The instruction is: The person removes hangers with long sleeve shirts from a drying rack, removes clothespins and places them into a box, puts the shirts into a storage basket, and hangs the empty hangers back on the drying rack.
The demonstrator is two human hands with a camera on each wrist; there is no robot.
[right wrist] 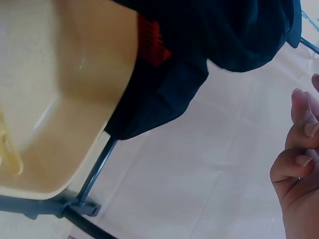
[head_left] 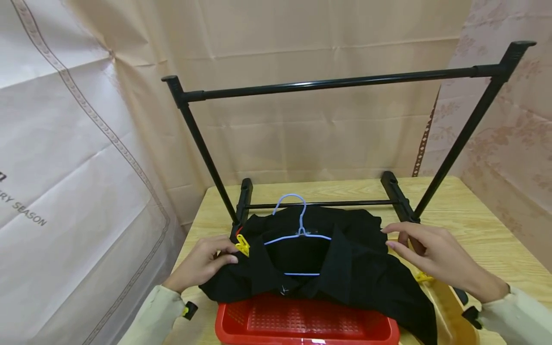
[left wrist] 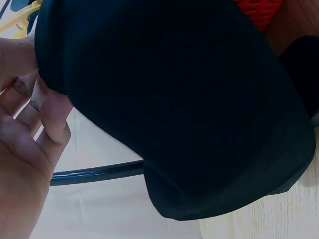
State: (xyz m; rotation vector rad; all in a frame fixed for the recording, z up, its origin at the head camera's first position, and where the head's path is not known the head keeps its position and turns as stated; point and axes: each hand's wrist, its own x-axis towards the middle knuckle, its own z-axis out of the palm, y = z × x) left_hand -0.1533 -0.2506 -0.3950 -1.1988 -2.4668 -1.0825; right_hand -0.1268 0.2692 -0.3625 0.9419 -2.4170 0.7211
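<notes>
A black collared shirt lies with a light blue hanger inside its neck, the hook standing up above the collar. On the shoulder at the left side of the head view sits a yellow clothespin. My left hand pinches the black cloth beside that clothespin; the left wrist view shows the cloth's edge between thumb and fingers. My right hand hovers by the opposite shoulder with loosely bent fingers and nothing in them. In the right wrist view its fingers are apart from the cloth.
Under the shirt stands a red perforated basket. At the right, a tan basin holds yellow clothespins. Behind rises a black rack with a high crossbar and feet on the wooden table. Curtains hang around.
</notes>
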